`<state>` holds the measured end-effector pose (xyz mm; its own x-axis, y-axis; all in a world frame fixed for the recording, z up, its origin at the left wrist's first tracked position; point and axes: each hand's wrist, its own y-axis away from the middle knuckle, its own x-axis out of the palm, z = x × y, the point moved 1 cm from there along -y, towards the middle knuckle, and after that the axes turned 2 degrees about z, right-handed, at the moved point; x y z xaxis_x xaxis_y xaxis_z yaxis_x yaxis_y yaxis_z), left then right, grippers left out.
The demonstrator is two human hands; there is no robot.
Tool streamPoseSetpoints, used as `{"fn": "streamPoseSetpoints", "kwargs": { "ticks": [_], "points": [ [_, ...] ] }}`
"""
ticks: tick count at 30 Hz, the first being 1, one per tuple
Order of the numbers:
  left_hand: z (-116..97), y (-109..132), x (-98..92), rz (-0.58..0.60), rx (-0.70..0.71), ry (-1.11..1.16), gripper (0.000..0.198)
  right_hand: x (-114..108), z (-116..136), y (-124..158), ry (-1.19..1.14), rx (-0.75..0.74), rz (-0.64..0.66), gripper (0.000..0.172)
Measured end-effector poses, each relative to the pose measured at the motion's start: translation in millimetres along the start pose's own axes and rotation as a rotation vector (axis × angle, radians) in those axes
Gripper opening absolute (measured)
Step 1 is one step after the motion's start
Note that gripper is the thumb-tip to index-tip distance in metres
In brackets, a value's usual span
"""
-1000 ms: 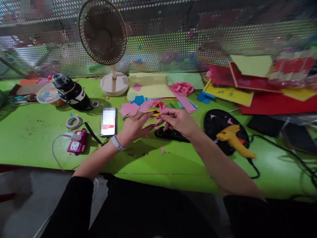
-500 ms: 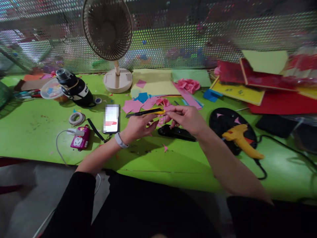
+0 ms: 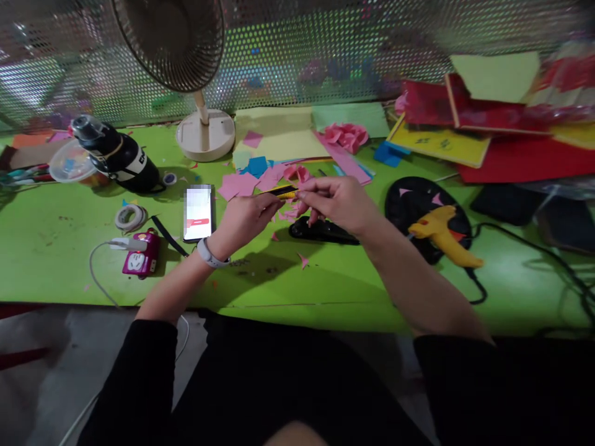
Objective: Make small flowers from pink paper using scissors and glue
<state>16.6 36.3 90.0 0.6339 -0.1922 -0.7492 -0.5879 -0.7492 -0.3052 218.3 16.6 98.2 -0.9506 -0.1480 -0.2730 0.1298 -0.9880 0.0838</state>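
My left hand (image 3: 244, 217) and my right hand (image 3: 337, 201) meet above the green table (image 3: 56, 248), both closed on a thin black and yellow tool (image 3: 281, 191) that looks like a utility knife. The left fingers curl under its dark end and the right fingers pinch the yellow end. Pink paper scraps (image 3: 242, 184) lie just beyond the hands. A black oblong object (image 3: 320, 231) lies on the table under my right hand. A phone (image 3: 198, 212) with a lit screen rests left of my left hand.
A desk fan (image 3: 186, 56) stands at the back, a black bottle (image 3: 116, 158) lies to its left. Tape rolls (image 3: 130, 217) and a pink plug adapter (image 3: 137, 261) sit at the left. A yellow glue gun (image 3: 441, 236) rests on a black pad; stacked coloured card (image 3: 488, 124) fills the right.
My left fingers have curled shut around the tool, which was longer and more visible half a second ago. The view has shifted, so the table's things sit higher and further left.
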Motion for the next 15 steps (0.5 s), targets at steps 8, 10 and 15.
{"fn": "streamPoseSetpoints", "kwargs": {
  "ticks": [8,10,15],
  "points": [
    [1.6,0.3,-8.9,-0.011,-0.06,0.073,0.028,-9.5,-1.7,1.3,0.026,-0.027,-0.019,0.032],
    [2.1,1.3,-11.1,-0.008,-0.073,0.112,0.035,-10.7,-2.2,1.4,0.027,-0.028,-0.02,0.032],
    [-0.2,2.9,-2.4,0.014,-0.055,0.09,0.041,-3.1,-1.9,1.4,0.019,-0.02,0.015,0.032]
  ]
}}
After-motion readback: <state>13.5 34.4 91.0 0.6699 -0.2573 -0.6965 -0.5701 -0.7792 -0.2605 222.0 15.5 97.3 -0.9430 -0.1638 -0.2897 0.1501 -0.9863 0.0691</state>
